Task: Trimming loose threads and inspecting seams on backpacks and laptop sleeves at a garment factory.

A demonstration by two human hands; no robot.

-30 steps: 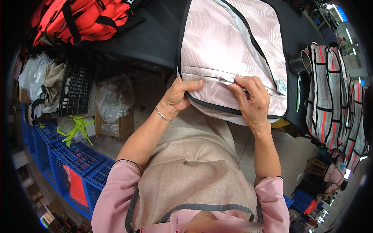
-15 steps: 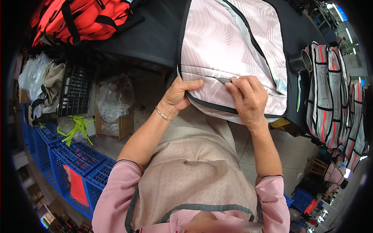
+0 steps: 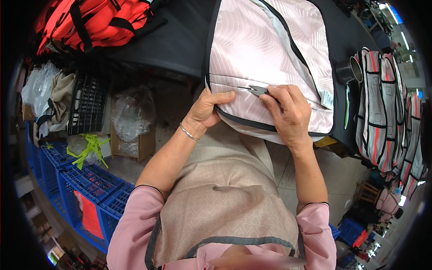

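A pale pink backpack [image 3: 265, 49] with black piping lies flat on a dark table [image 3: 171, 42], its near edge hanging over toward me. My left hand [image 3: 209, 108] grips the bag's lower left corner, thumb on top of the fabric. My right hand [image 3: 290, 112] presses on the front panel, its fingertips pinching small grey thread snips [image 3: 258, 91] at a seam line across the bag. A white tag [image 3: 327, 99] hangs at the bag's right side.
Red bags [image 3: 103, 18] are piled at the table's far left. Striped bags [image 3: 382, 103] stand in a row at the right beside a metal cup [image 3: 348, 69]. Blue crates [image 3: 76, 189], a black crate [image 3: 87, 105] and a cardboard box with plastic wrap [image 3: 132, 126] sit on the floor at left.
My right hand has slid left along the seam and now shows the grey snips at its fingertips. The left hand keeps its grip on the corner.
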